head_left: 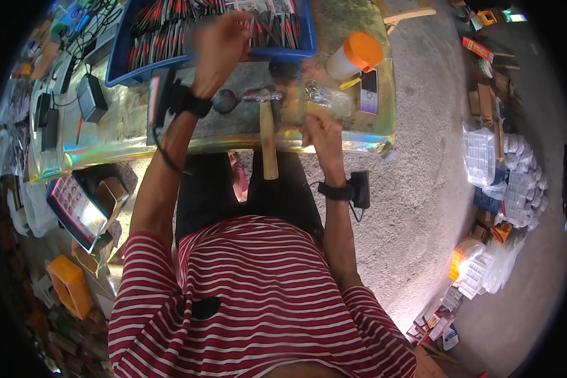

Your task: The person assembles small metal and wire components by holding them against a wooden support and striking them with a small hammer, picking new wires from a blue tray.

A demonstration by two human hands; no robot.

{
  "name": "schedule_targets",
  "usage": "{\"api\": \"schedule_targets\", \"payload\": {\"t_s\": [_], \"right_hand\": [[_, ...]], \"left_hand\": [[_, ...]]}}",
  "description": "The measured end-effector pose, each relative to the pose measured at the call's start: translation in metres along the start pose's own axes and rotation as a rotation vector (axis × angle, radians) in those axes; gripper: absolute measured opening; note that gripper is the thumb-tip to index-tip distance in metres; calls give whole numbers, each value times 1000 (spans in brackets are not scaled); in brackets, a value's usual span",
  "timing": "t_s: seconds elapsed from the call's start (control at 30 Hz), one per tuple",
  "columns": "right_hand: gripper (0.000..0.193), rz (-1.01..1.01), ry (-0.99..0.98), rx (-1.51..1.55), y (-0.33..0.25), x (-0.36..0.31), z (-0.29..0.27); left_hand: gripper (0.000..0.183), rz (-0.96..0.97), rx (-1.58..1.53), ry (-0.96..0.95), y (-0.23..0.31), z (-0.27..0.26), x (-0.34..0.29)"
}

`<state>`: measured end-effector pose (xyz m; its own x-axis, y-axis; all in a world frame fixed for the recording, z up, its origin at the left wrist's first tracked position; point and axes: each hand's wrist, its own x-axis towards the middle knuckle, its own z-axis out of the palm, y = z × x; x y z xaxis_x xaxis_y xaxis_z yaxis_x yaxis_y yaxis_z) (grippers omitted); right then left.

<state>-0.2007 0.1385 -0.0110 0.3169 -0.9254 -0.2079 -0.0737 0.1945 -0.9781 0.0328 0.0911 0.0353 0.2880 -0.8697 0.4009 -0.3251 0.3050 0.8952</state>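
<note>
Above the near side of a blue tray (114,63) is my left hand (219,47), its fingers partly smeared by motion; whether it holds anything is unclear. Thin black, grey and red pieces (160,49) stand packed in rows inside the tray. My right hand (323,133) is closed at the table's front edge, fingers curled in; anything in them is hidden. Between my hands lies a hammer (268,135), its wooden handle sticking out past the edge toward me. A dark round object (224,101) sits left of the hammer head. Clear plastic packaging (327,99) lies just beyond my right hand.
A container with an orange lid (361,51) and a phone (368,93) occupy the table's right end. At its left are a dark box-shaped device (91,97) and tangled cables (85,34). Boxes and a yellow crate (69,286) crowd the lower left; wrapped plastic trays (480,154) are stacked on the right.
</note>
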Motion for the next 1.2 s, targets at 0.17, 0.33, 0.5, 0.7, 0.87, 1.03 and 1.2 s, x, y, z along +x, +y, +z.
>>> {"api": "schedule_targets", "payload": {"t_s": [0.17,0.33,0.5,0.7,0.87,1.03,1.2], "right_hand": [[8,-214,283,-181,32,38,-8],[5,-194,375,-347,45,51,-4],[10,-365,381,-577,33,46,6],[12,-395,345,-708,48,58,-5],[10,-522,286,-873,34,54,-2],[11,-603,203,-962,27,53,-6],[10,-703,160,-1096,28,55,-5]], "left_hand": [[17,-104,-91,110,30,-47,-49],[23,-265,-154,287,25,-102,-97],[23,-327,-133,393,11,-137,-139],[20,-397,-133,521,-2,-154,-172],[21,-454,-105,548,-7,-161,-185],[24,-474,-94,528,-13,-165,-191],[23,-465,-107,533,-12,-167,-194]]}}
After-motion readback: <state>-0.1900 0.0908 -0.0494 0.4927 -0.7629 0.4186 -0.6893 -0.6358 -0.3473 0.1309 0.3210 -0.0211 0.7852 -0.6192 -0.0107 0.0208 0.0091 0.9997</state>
